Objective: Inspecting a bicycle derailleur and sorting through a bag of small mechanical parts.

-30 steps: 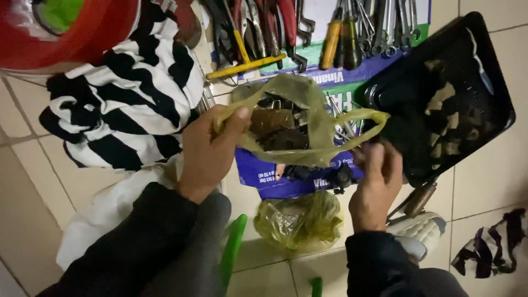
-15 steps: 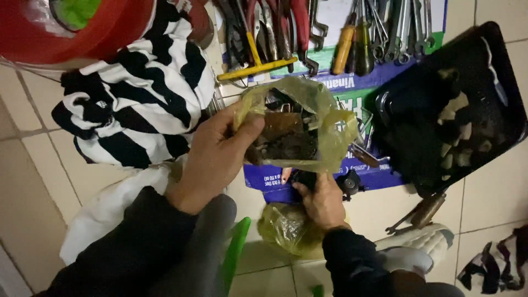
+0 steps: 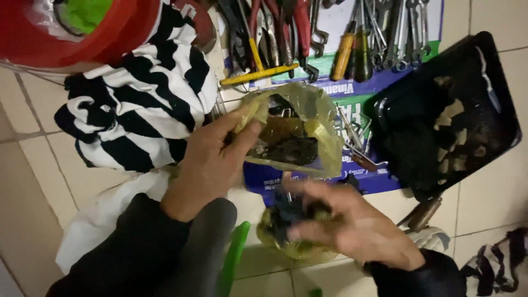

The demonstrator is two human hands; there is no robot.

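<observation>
A tiled floor [image 3: 33,165] is shown from above, with a black-and-white striped cloth [image 3: 132,110] spread at far left beneath the edge of a red tub [image 3: 71,33]. At far right a black tray [image 3: 495,82] lies tilted, its dark contents too murky to identify. Between the two, a printed blue-and-green sheet [image 3: 379,181] serves as a ground cover on which a row of hand tools [image 3: 308,38], including pliers, wrenches and screwdrivers, is laid out side by side, apparently so that each can be seen and picked at once. Near the centre, a yellowish translucent plastic bag [image 3: 308,126] containing dark metal pieces is pinched by its rim in the left hand [image 3: 212,165], whose thumb and fingers are clamped on the film; the bag is thus held up and its mouth kept open toward the viewer. Just below it, the right hand [image 3: 352,220] is curled around a small dark object [image 3: 286,212], though motion blur leaves the firmness of that grasp uncertain. A second, crumpled yellowish bag [image 3: 291,247] rests on the floor directly beneath that hand, and a green plastic edge [image 3: 234,258] shows at the near side.
</observation>
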